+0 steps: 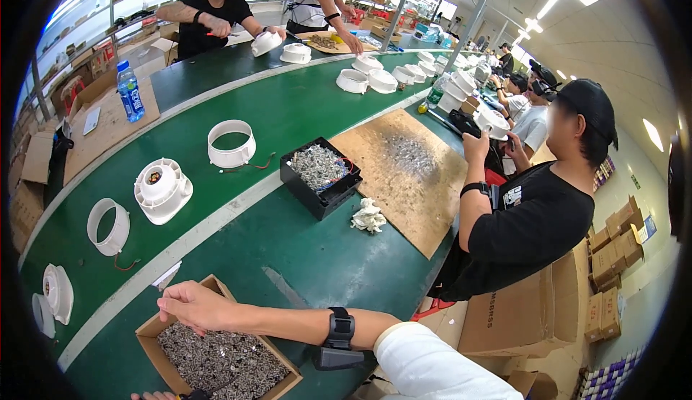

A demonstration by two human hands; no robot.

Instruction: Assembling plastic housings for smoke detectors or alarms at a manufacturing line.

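My right hand (193, 306) is above a cardboard box (278, 389) of small metal screws (220, 360). Its fingers are curled with the tips together; whatever they pinch, if anything, is too small to make out. Only a sliver of my left hand (153, 396) shows at the lower edge, beside the box. Its fingers are closed by a black-and-yellow tool (193, 395), mostly cut off by the picture's edge. On the green belt ahead are a white round fan housing (164, 189), two white rings (231, 145) with red wires, and white round parts (58, 293) at the far left.
A black bin (321, 176) of small metal parts stands beside a stained wooden board (404, 176) and a crumpled white rag (368, 216). At right, a co-worker (537, 191) holds a white housing; others work across the belt. A blue-labelled bottle (130, 94) stands far left.
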